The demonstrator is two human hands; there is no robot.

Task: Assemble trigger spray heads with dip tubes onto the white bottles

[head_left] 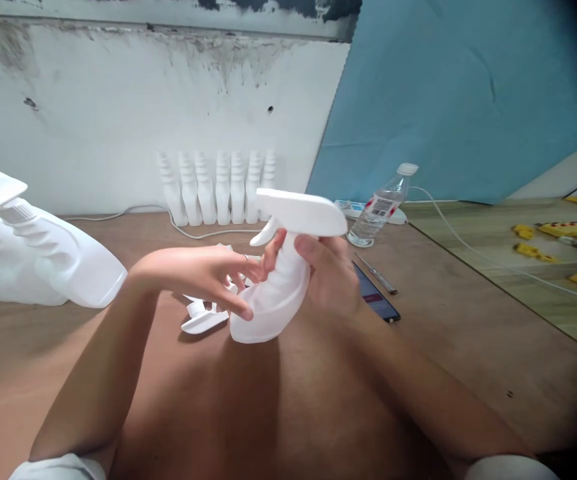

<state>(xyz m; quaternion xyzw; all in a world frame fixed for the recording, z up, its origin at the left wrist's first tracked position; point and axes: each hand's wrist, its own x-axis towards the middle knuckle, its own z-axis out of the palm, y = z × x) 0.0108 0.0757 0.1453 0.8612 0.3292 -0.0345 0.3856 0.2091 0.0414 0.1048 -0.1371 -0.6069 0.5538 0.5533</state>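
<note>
A white spray bottle (273, 300) with a trigger head (301, 212) is held tilted above the brown table (468, 347). My right hand (331, 277) is wrapped round its neck, thumb on the front just under the head. My left hand (213, 273) rests its fingertips on the bottle's left side and lower body, fingers partly curled. Just behind and below the left hand lie loose white trigger heads (203, 319) on the table.
Several white bottles (218, 187) stand in a row against the back wall. More bottles with heads (33, 247) lie at the left. A clear water bottle (381, 207), a phone (376, 300), a thin metal tool (376, 273), a white cable and yellow parts (558, 247) are at the right.
</note>
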